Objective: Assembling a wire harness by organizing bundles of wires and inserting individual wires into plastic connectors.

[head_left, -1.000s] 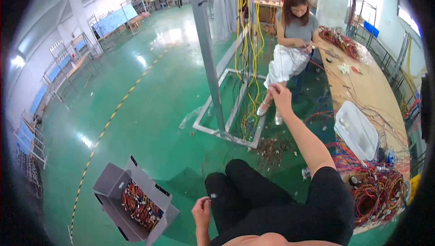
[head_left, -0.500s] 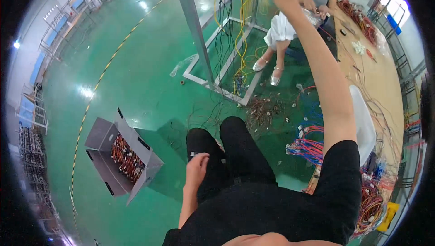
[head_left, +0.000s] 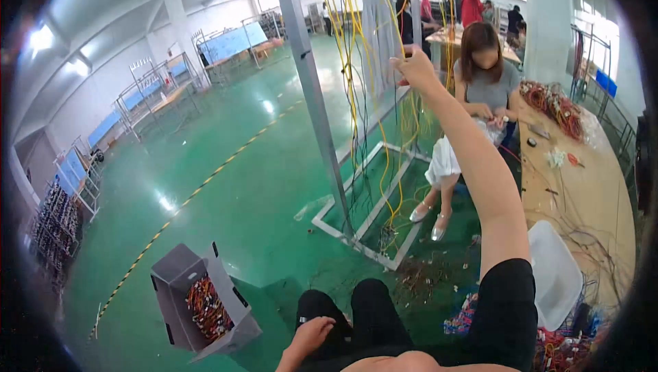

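Resting at black-trousered thigh [head_left: 321, 303], in front of tall grey metal frame [head_left: 314, 98], left hand [head_left: 312, 336] has fingers loosely curled; hold unclear. Right hand [head_left: 417, 70] raised toward frame's right side, fingers half bent, thumb near forefinger, by thin yellow cables [head_left: 352, 91] hanging at frame; grip on strand cannot be told. Step looks like reaching among cables; next move likely calls for light pinch, clear of neighbouring strands.

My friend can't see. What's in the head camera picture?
A person's right hand is raised by hanging yellow cables, while the left hand is low over a black-clad thigh. An open grey box of wires sits on the green floor; a co-worker sits beside a long table.
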Action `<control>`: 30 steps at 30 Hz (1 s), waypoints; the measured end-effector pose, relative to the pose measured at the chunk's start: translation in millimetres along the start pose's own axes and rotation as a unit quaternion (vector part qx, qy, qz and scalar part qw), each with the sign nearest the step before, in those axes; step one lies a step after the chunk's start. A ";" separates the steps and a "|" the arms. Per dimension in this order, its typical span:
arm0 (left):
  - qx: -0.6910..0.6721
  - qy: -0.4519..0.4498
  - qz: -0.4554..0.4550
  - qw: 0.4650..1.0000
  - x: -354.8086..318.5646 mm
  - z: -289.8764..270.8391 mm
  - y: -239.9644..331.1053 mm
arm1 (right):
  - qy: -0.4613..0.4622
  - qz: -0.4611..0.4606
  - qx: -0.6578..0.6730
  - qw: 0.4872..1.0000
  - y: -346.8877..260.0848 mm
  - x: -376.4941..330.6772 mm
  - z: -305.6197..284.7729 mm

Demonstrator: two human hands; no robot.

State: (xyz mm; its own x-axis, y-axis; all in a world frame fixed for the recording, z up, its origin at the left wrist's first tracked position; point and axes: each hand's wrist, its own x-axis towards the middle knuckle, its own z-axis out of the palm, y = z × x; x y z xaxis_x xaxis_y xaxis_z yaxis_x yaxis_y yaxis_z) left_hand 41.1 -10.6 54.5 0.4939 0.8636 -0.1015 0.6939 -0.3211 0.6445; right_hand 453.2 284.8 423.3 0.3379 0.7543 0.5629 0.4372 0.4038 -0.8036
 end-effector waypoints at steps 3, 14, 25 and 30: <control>-0.032 -0.012 0.050 0.998 5.9 -6.3 19.1 | 0.105 -0.070 -0.079 0.989 -32.5 24.0 -17.6; -0.157 -0.030 0.058 0.985 42.6 14.1 4.7 | -0.034 -0.148 0.403 0.903 -221.9 228.8 -64.3; -0.298 0.008 -0.018 0.954 25.2 58.2 -54.0 | -0.469 -0.143 0.522 0.698 -357.2 244.8 -133.4; -0.218 0.057 0.010 0.974 11.4 50.8 -43.2 | 0.010 -0.485 0.109 0.868 -381.1 34.2 -33.4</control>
State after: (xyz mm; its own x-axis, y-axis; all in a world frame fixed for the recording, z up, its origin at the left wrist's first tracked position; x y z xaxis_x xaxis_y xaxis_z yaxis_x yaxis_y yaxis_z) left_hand 43.4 -6.6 -12.9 0.4267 0.9042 -0.0161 0.3833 -0.1647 0.9088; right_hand 325.9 139.4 755.3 -0.0856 -0.0036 0.9963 0.3563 0.9338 0.0340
